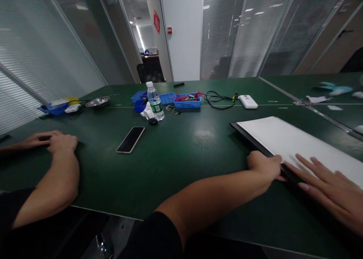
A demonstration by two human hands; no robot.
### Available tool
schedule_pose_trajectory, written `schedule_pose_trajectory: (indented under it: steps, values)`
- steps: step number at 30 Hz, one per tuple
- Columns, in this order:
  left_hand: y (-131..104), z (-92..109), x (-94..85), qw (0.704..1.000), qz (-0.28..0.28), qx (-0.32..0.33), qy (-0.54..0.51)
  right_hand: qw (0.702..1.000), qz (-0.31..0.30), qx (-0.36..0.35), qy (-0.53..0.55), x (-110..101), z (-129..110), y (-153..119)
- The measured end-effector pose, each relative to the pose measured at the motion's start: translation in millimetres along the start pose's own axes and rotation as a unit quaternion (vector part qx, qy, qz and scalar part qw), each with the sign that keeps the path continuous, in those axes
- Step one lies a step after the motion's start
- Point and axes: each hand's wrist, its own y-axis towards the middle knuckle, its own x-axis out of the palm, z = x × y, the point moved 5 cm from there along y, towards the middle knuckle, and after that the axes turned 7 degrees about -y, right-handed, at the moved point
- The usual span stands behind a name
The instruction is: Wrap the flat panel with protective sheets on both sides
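A wide, flat white sheet or panel (pixel 300 141) with a black border or backing lies at the right of the green table, its near side slightly raised. My left hand (pixel 263 164) grips the black near edge, fingers curled under it and thumb on top. Beside it, my right hand (pixel 329 183) rests with fingers stretched out across the white surface and the near edge. Part of the right hand runs out of the picture. Whether the black part is a folder or a board cannot be told.
A co-worker's hands (pixel 62 142) are at the left. On the green table (pixel 181 149) are a phone (pixel 131 140), a water bottle (pixel 155 104), glasses (pixel 173 110), a blue tray (pixel 187 104) of red-wired parts, a black cable (pixel 218 100), a white device (pixel 247 101) and a metal bowl (pixel 98 102).
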Motion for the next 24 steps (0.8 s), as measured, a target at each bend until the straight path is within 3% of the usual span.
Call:
schedule_pose_trajectory:
  steps: [4,11,18,21,24]
  values:
    - [16,7,4.2,0.999,-0.016,-0.007,0.028,0.999,0.022,-0.020,-0.025,14,8,20]
    - [18,2,-4.2,0.997,-0.058,-0.006,0.049,0.996,-0.009,0.038,-0.078,26,41,53]
    - [8,8,-10.5,0.997,-0.061,0.013,0.042,0.989,-0.042,0.078,-0.119,14,72,95]
    - [-3,9,-26.0,0.998,-0.059,0.012,0.025,0.986,-0.034,0.100,-0.129,5,94,110]
    - [-25,14,-59.2,0.998,-0.059,0.001,0.006,0.985,-0.022,0.103,-0.138,2,114,121]
